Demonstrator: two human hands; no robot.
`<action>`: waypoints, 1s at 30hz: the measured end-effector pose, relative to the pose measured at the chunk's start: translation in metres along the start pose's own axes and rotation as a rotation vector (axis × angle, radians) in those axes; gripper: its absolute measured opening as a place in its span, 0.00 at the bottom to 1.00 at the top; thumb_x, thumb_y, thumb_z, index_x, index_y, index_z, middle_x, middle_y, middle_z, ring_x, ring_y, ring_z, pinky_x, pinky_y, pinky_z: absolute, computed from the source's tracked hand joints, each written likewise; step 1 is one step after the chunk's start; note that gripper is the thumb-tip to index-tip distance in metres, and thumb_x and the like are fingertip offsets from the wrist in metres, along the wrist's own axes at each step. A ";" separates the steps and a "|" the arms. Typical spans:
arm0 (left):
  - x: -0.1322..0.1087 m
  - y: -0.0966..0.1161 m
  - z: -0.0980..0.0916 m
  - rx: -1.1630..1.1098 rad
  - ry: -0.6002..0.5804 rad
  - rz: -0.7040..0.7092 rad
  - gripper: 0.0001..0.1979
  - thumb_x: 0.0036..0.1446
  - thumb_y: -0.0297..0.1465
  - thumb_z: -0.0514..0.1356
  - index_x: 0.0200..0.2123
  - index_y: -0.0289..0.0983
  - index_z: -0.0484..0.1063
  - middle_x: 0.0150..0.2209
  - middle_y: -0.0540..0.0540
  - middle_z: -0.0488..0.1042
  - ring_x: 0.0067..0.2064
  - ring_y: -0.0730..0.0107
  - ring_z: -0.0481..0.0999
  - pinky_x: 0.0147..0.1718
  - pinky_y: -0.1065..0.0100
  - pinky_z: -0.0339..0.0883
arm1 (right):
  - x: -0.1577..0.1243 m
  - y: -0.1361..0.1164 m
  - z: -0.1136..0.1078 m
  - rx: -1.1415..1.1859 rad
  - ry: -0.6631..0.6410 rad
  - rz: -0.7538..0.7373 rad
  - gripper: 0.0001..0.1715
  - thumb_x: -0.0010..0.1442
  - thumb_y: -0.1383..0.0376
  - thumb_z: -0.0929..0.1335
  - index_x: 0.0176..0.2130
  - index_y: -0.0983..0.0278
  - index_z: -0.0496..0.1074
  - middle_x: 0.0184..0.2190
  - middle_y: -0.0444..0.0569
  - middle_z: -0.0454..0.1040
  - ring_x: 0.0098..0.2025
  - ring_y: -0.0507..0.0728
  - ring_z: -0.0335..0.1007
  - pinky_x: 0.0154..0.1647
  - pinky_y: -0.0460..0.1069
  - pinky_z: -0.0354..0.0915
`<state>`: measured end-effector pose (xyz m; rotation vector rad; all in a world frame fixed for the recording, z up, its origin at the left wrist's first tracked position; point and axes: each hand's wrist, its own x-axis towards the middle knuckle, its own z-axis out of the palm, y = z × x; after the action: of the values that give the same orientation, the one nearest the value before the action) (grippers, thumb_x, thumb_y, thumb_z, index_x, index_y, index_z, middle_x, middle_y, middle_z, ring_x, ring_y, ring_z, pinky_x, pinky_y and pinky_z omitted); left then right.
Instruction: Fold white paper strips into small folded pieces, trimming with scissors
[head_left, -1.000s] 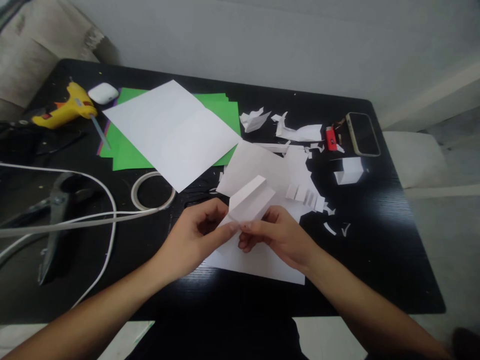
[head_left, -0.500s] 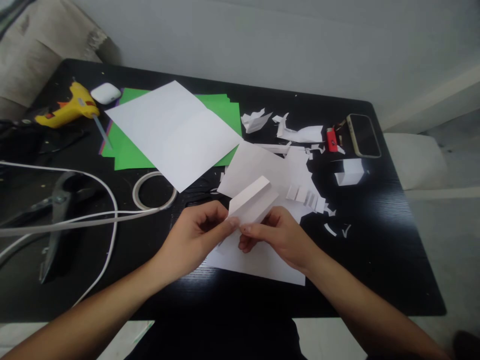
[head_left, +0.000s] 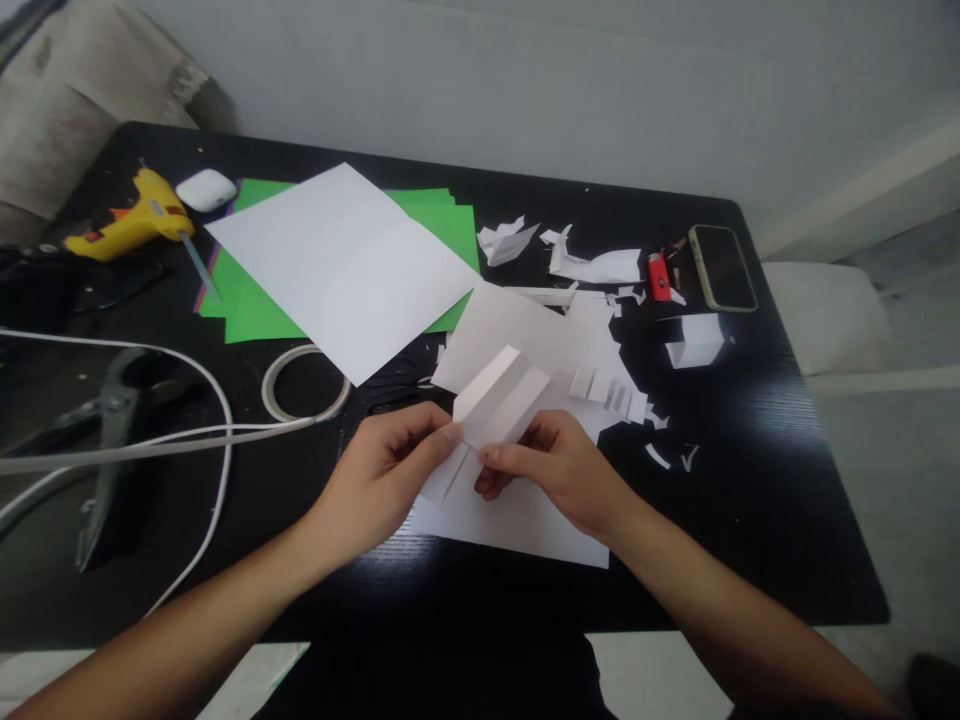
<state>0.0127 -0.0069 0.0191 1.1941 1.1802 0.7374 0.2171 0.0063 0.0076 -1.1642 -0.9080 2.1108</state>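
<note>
Folded white paper [head_left: 491,402] at center of frame, left hand [head_left: 386,465] with fingers pinching its left side, right hand [head_left: 566,468] with fingers gripping its lower right side, white sheet [head_left: 551,530] below on black tabletop [head_left: 757,560], yellow glue gun [head_left: 139,220] at upper left.

The left hand [head_left: 382,475] now has its thumb slid away from the thumb of the right hand [head_left: 566,465], leaving a wider gap between the tips; the folded white paper [head_left: 499,400] spreads flatter than before; a dark line now shows on its lower part.
</note>
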 end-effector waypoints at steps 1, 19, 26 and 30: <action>0.000 0.000 0.000 0.008 0.001 0.005 0.17 0.68 0.38 0.58 0.29 0.36 0.76 0.26 0.49 0.74 0.27 0.72 0.69 0.26 0.72 0.61 | 0.000 0.000 0.000 -0.003 -0.001 -0.002 0.14 0.54 0.59 0.81 0.34 0.68 0.83 0.26 0.49 0.82 0.29 0.54 0.80 0.36 0.51 0.79; -0.002 -0.004 0.002 0.092 0.026 0.019 0.18 0.68 0.38 0.57 0.26 0.36 0.71 0.23 0.51 0.68 0.26 0.73 0.64 0.24 0.72 0.57 | 0.000 0.002 0.003 0.084 0.008 0.053 0.17 0.52 0.58 0.82 0.35 0.68 0.84 0.27 0.50 0.83 0.28 0.54 0.80 0.34 0.50 0.79; 0.001 -0.004 0.001 0.039 0.021 -0.014 0.19 0.66 0.38 0.58 0.24 0.37 0.71 0.21 0.52 0.67 0.24 0.73 0.63 0.23 0.72 0.56 | 0.001 -0.001 0.002 0.135 -0.021 0.143 0.17 0.54 0.57 0.80 0.34 0.69 0.83 0.26 0.51 0.82 0.27 0.54 0.79 0.33 0.49 0.78; 0.001 -0.004 0.002 0.033 0.025 -0.002 0.18 0.66 0.37 0.58 0.24 0.36 0.72 0.22 0.52 0.67 0.24 0.74 0.63 0.23 0.72 0.56 | 0.001 0.000 0.001 0.136 -0.027 0.147 0.17 0.55 0.57 0.80 0.34 0.70 0.83 0.26 0.50 0.82 0.27 0.53 0.79 0.32 0.48 0.78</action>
<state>0.0137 -0.0080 0.0149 1.2142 1.2176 0.7357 0.2158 0.0070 0.0077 -1.1667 -0.6971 2.2716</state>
